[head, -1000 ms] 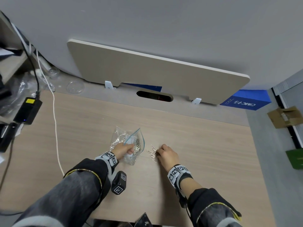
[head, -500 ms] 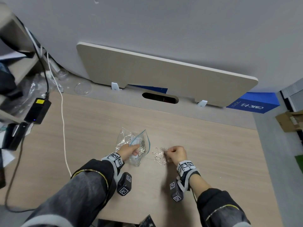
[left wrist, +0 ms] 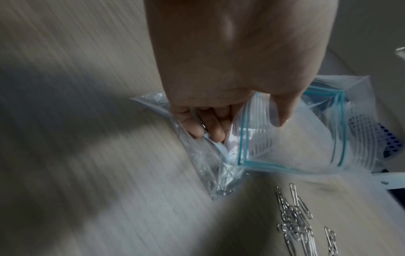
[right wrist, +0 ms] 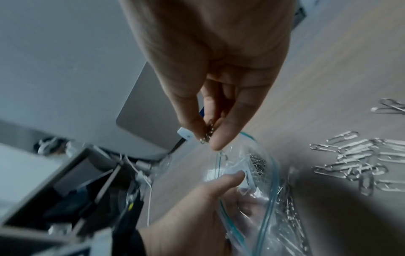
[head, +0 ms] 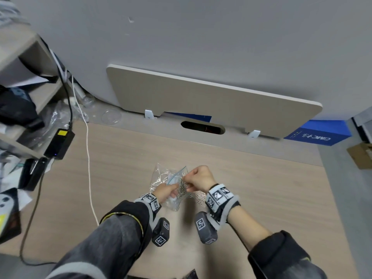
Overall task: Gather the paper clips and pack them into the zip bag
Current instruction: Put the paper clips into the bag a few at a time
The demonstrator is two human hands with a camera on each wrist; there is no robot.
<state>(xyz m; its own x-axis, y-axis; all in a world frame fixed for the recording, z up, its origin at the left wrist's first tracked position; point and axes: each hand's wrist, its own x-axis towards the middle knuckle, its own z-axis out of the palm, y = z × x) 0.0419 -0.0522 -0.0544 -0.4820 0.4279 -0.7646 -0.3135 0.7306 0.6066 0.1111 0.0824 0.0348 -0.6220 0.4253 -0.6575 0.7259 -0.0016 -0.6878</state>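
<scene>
Holding the zip bag [right wrist: 247, 187] open with your left hand [right wrist: 197, 207], you pinch a few paper clips [right wrist: 207, 134] in your right hand [right wrist: 210, 69] just above its mouth, so next drop them in, then fetch the pile [right wrist: 359, 161] beside the bag.

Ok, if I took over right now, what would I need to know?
Left hand: holds the zip bag open by its mouth, low over the desk.
Right hand: pinches a few clips just above the bag's mouth.
Done: some clips already lie inside the bag.
Left: drop the pinched clips in, then pick up the pile on the desk to the right of the bag. The bag is not zipped yet.
</scene>
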